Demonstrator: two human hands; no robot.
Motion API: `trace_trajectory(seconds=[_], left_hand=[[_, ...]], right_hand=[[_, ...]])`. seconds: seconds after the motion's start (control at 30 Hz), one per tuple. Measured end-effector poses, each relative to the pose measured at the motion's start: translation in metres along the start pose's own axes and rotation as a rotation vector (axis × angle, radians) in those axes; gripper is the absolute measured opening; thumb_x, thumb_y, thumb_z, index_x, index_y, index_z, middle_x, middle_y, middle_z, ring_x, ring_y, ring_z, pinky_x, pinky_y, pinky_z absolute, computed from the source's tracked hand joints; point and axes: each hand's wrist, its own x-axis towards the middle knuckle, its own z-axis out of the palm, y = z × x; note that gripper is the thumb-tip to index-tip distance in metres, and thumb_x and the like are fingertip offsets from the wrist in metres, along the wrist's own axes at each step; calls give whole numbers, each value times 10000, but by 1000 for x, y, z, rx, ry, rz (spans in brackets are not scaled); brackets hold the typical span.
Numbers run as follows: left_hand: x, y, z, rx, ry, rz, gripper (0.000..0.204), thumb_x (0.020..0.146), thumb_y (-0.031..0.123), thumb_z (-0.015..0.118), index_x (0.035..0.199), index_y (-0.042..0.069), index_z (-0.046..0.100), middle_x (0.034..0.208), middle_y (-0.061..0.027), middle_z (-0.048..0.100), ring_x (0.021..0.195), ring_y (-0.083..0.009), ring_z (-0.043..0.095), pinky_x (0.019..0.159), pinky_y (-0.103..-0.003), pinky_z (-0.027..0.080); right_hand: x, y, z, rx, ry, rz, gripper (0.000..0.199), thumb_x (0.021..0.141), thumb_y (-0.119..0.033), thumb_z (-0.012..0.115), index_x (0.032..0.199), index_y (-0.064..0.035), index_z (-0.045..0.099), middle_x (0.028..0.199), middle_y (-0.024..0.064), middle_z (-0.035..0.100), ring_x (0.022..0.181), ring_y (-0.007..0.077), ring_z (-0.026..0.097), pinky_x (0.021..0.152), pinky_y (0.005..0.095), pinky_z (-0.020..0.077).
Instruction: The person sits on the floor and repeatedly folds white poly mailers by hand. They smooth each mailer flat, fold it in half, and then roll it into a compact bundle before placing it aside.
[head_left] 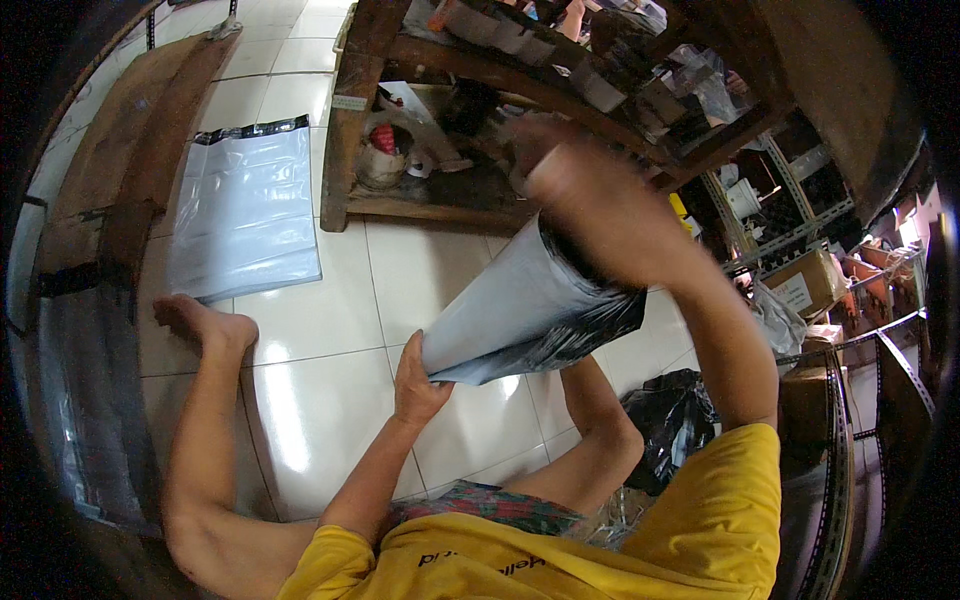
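Observation:
A bundle of white-grey plastic mailing bags (pixel 500 305) with black inner sides is curled into a loose roll. It slants above the tiled floor in front of me. At its lower left end, my left hand (pixel 421 385) grips the edge, fingers closed round it. Over the upper right end is my right hand (pixel 585 195), smeared by motion, so its fingers cannot be made out; whether it touches the bags is unclear. Flat on the floor to the left lies a stack of similar white-grey bags (pixel 250 215) with a black strip along its far edge.
A wooden shelf unit (pixel 440 208) holding assorted items stands ahead. Brown wooden boards (pixel 130 140) run along the left. To the right are a black plastic bag (pixel 668 420), a cardboard box (pixel 805 283) and metal racking (pixel 838 450). My bare legs rest on the floor.

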Motion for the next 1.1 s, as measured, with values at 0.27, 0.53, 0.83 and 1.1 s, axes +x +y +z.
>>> trace_trajectory(seconds=[0.27,0.53,0.83,1.1], left_hand=[[3,-9,1,-53,-23,-4,935,636,85,866,1431,29,376,1347,-234,543,1197,-418,573,1008,-462,498],[15,-10,-10,-123,-98,25,886,644,57,834,1415,48,396,1312,-221,571,1181,-412,584,1003,-458,500],[13,-1,-11,-189,-121,-63,798,675,54,804,1386,54,441,1289,-208,587,1172,-397,596,993,-448,505],[15,-6,-8,-225,-121,-58,709,713,55,763,1361,71,476,1249,-192,618,1135,-379,625,968,-425,517]], right_hand=[[-8,14,-1,197,281,-35,595,1034,-481,401,1378,-5,495,1321,279,572,1199,426,573,1062,474,416],[-6,35,1,-251,154,-159,372,983,-279,487,1195,11,583,1248,249,590,1178,369,564,1040,459,419],[-4,19,1,84,262,-179,610,1021,-496,413,1379,-14,523,1355,260,557,1278,401,527,1103,463,387],[-29,30,8,-219,184,-105,454,1035,-311,393,1345,-26,562,1302,282,576,1250,438,528,1060,469,422]])
